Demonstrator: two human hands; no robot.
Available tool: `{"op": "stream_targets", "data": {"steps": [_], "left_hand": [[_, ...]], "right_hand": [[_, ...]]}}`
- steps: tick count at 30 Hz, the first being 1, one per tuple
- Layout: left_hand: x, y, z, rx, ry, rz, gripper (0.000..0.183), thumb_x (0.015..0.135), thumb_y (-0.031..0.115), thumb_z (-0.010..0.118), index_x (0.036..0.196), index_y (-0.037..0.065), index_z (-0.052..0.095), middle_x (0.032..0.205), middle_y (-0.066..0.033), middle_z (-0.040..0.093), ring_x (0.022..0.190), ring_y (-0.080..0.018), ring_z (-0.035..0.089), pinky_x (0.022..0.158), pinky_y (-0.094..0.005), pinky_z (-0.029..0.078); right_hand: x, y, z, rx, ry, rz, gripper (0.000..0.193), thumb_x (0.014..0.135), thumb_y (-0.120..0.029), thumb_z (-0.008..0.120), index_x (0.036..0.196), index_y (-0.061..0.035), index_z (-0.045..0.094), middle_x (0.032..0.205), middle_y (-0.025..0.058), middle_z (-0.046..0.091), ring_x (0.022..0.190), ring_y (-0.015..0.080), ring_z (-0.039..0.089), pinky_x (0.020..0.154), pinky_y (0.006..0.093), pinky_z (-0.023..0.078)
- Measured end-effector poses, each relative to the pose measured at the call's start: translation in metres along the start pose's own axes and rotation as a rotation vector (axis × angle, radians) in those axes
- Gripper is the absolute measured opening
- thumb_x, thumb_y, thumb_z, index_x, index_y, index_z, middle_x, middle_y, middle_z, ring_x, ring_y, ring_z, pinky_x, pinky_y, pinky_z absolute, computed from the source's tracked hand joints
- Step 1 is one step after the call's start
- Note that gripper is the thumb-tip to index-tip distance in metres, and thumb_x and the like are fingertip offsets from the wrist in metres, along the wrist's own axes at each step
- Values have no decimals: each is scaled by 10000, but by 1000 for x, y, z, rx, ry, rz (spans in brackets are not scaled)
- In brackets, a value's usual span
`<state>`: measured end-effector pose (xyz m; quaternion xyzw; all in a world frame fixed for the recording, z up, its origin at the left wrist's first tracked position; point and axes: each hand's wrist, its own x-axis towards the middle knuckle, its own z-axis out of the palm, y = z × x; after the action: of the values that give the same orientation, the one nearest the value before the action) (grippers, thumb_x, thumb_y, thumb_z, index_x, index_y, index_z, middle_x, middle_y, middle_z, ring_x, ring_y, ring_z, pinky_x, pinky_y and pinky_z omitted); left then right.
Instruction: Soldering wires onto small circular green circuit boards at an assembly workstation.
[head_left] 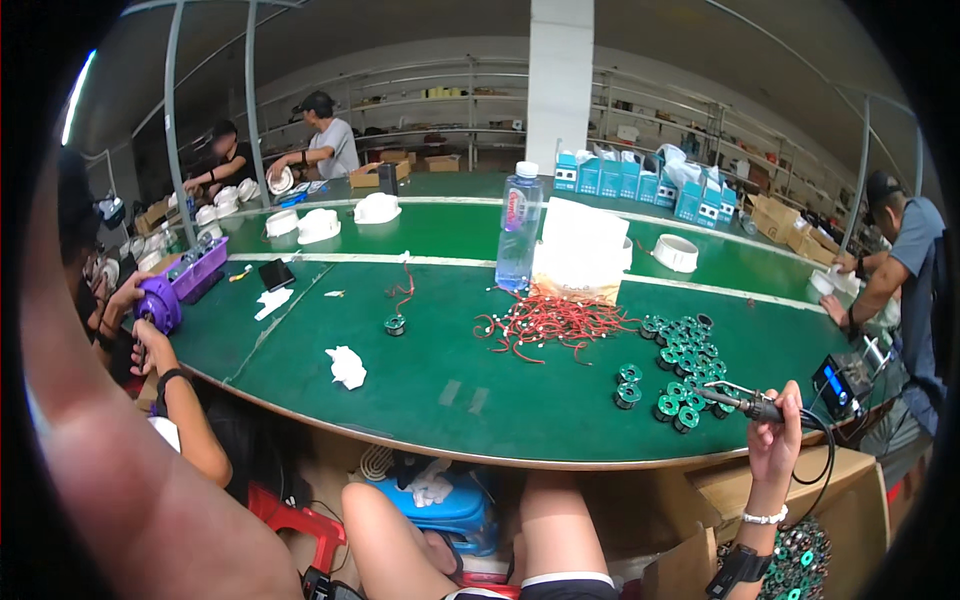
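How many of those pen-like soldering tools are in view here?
1: the soldering iron, in the person's right hand, its tip close to the green-topped coils at the right of the table. Others may be hidden behind things.

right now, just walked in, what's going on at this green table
The person's right hand holds a black-handled soldering iron by a cluster of small, round, green-topped parts on the long green table; whether its tip touches one is unclear. The left hand is out of view. A tangled heap of thin red wires lies left of the parts. Farther left, a co-worker's hand is at a round purple object.
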<state>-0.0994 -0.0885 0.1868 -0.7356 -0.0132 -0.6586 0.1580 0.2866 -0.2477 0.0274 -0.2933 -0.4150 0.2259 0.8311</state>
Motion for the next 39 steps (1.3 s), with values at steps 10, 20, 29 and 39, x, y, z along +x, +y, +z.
{"op": "stream_targets", "data": {"steps": [10,20,29,39], "left_hand": [[-100,-115,49,-134,-714,-623,184,717,-4,579,900,8,598,860,-103,617,804,-205,600,725,-332,473],[-190,-176,116,932,-1377,139,183,714,165,613,896,174,623,866,38,611,1018,-124,441,818,-324,321],[-146,-115,117,321,-1388,-241,276,634,218,708,776,11,596,776,-148,609,831,-292,550,741,-378,462],[-144,-23,159,-338,-1106,-476,353,664,270,727,879,14,615,682,-80,577,738,-242,524,689,-344,444]], "right_hand": [[-1,2,14,-11,96,-5,188,892,-166,522,787,-82,390,655,15,442,427,36,372,356,120,305],[-3,10,12,-93,124,47,231,870,-193,542,761,-93,364,645,8,436,414,32,398,330,115,292],[7,23,16,-151,89,116,218,855,-191,549,751,-81,391,610,24,452,418,39,414,323,127,283],[7,21,27,-144,160,132,215,857,-181,548,748,-83,390,605,30,461,414,38,410,322,125,290]]}}
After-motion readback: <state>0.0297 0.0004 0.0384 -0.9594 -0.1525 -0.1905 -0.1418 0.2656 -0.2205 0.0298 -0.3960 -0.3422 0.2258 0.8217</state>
